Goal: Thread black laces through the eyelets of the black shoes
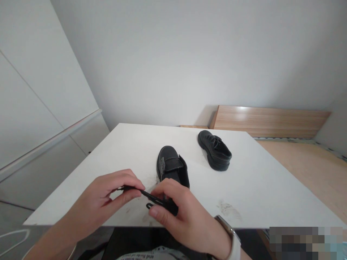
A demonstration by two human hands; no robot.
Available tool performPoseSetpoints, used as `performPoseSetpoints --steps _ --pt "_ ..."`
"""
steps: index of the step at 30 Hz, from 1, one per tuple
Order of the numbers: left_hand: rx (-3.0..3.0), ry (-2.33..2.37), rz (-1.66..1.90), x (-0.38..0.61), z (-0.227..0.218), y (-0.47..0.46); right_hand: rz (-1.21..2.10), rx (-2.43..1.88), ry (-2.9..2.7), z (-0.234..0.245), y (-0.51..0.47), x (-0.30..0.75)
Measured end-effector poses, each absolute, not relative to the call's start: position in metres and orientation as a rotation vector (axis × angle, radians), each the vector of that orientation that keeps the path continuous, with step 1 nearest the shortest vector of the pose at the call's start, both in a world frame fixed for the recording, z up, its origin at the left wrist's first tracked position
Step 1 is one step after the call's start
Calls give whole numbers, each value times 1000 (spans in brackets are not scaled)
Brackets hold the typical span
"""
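Two black shoes (173, 164) on a smudged white table (130, 155), pale wall (173, 65) behind

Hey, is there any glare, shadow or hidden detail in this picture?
Head view: small glare on the top edge of the wooden board, a shadow left of it on the wall, lower-right corner pixelated, and the nearer shoe dark inside.
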State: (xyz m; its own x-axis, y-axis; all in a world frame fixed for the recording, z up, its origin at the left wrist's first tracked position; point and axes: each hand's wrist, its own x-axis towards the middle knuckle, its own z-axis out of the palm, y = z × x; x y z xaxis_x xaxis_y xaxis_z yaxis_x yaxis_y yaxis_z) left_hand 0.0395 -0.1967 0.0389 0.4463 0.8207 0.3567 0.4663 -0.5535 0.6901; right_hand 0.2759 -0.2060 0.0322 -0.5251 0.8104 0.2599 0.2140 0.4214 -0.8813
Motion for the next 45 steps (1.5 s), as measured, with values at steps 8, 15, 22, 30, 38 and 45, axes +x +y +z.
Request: performPoseSetpoints --steps 8,15,22,30,38,45 --pt "1732 1016 1262 65 30 -206 1514 -750 -1563 23 -210 259" --pt "1722 975 1278 76 23 -203 1426 -680 -1243 22 -210 250" --pt "1408 920 1246 91 13 -206 1456 -587 -1166 28 -203 240" --pt "1301 790 983 100 7 -202 819 -848 -1343 18 -200 239" --pt "1273 803 904 101 11 -193 1218 -776 -1213 21 -195 242" --pt "1255 886 890 91 12 -184 1252 -564 -798 30 -182 256"
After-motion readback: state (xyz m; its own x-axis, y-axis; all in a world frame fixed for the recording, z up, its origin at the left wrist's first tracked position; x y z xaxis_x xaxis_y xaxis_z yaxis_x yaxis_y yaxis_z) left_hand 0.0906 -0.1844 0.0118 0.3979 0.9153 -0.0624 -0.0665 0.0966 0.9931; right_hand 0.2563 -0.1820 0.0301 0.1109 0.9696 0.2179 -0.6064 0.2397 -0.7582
